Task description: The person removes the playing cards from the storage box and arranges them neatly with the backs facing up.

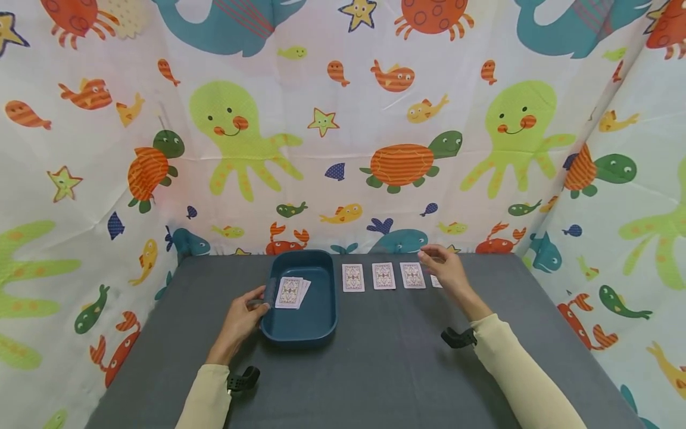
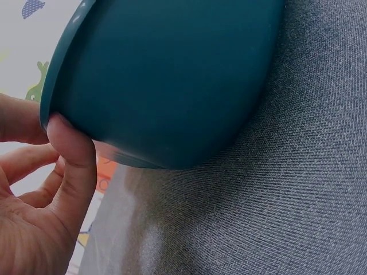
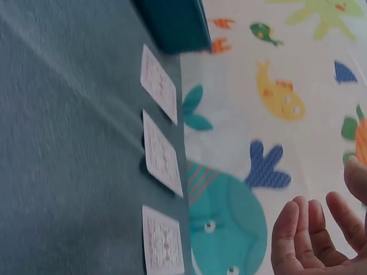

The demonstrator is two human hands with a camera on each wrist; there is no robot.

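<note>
My left hand [image 1: 239,322] pinches the left rim of a dark blue plastic tray [image 1: 318,298], thumb against the side wall in the left wrist view. Inside the tray lies a small overlapping pile of playing cards [image 1: 289,292], patterned backs up. To its right, face-down cards form a row: one card [image 1: 353,278] nearest the tray, a second card [image 1: 383,276], a third card [image 1: 412,275], and a fourth card [image 1: 436,281] partly hidden behind my right hand [image 1: 450,275]. That hand hovers over the row's right end, fingers loosely bent and nothing between them in the right wrist view.
A dark grey cloth [image 1: 375,369] covers the table. Behind and along the sides hangs a white curtain [image 1: 300,161] printed with sea animals, meeting the table's back edge close behind the cards. Black bands [image 1: 458,338] sit on both wrists.
</note>
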